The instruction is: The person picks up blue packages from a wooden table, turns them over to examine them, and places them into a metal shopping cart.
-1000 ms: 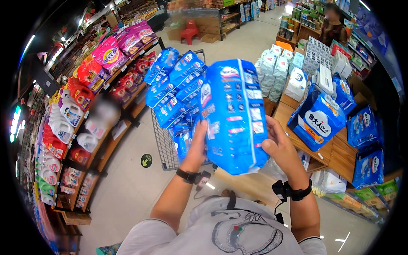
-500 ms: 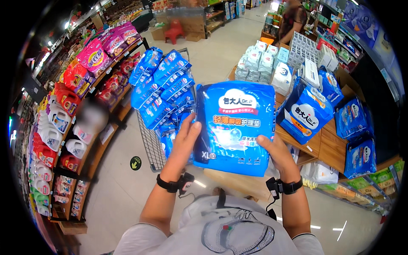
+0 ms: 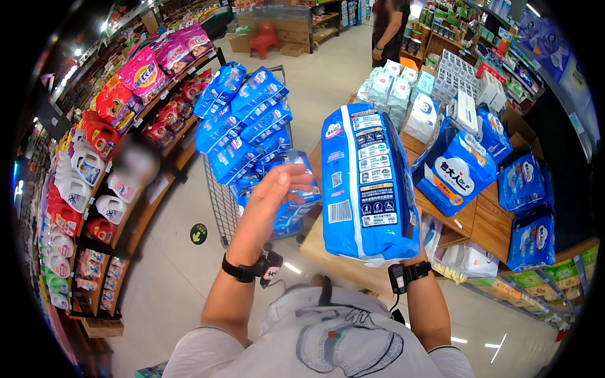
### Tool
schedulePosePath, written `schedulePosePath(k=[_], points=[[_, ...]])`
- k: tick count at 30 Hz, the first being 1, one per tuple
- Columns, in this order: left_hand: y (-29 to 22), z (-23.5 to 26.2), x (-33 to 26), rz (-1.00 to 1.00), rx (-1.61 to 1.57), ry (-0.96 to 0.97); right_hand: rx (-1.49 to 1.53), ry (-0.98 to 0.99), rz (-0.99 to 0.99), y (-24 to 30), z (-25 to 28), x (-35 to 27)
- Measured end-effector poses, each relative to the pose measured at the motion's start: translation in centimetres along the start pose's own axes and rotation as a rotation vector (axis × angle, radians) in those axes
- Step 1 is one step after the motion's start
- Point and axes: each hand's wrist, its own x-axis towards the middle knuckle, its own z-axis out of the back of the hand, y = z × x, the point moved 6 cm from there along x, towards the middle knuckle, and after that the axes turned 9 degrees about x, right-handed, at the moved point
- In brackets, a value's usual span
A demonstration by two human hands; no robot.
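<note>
A blue plastic pack of pads (image 3: pixel 340 170) is upright in front of me. Its side panel, with a barcode and small pictures, faces me. Behind its right edge is my right hand (image 3: pixel 421 253), which holds the pack; most of its fingers are hidden. To the left, my left hand (image 3: pixel 272 198) is open with fingers stretched out, apart from the pack. Beyond that hand, a wire shopping cart (image 3: pixel 220 211) is heaped with similar blue packs (image 3: pixel 236 148).
A wooden display table (image 3: pixel 482 220) on the right bears a blue carton (image 3: pixel 450 173), white packs (image 3: pixel 384 85) and more blue packs (image 3: pixel 532 239). Left is a curved shelf (image 3: pixel 142 217) of detergent bottles and bags. A person (image 3: pixel 387 31) stands in the far aisle.
The pack has turned from its front to its side panel and shifted right. My left hand has come off it. The person in the aisle has moved left.
</note>
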Motion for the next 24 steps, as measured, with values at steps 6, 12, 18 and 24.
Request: schedulePosePath(k=[6,12,18,24], points=[[0.4,-0.8,-0.3,0.013,0.003,0.051,-0.054,-0.013,-0.056,-0.5,-1.4,-0.6],[2.2,0.1,-1.6,0.019,0.222,0.125,-0.262,-0.05,0.033,0.4,-2.2,-2.5],[6.6,0.4,-1.8,0.11,-0.005,0.168,-0.959,0.11,0.117,1.0,-2.9,-2.5],[8.2,0.9,-2.1,0.205,-0.14,0.15,-1.169,0.103,0.183,1.1,-6.2,-4.0]])
